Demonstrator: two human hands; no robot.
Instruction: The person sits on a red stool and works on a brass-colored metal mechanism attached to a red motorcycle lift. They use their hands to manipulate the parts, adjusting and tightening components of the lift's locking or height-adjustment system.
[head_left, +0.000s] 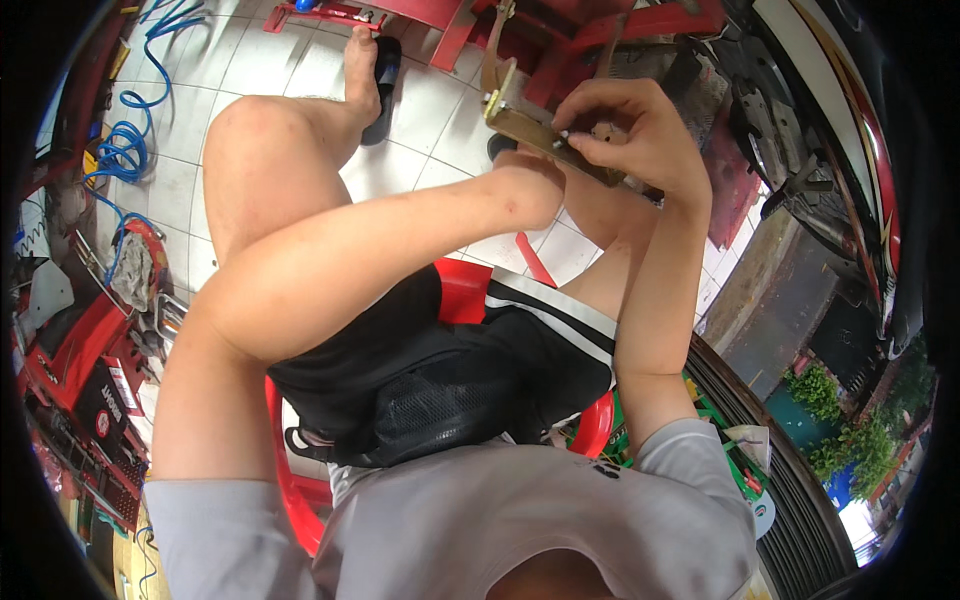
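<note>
- Spreading across the upper part of the view, a white tiled floor shows beneath the seated person's legs.
- Vehicle bodywork in white, red and black curves along the right edge.
- Red metal framework stands at the top, just beyond the hands.
- The red chair shows around the black shorts.
- A blue coiled hose hangs at upper left.
- The right hand is above the bar, thumb and forefinger bent nearly together; whether they grip anything I cannot tell.
- The left hand lies under the bar, mostly hidden; how far its fingers are closed cannot be told.
- The flat metal bar slants between both hands, near the framework.
- A small silvery fastener sits on the bar, just beside the right thumb.
</note>
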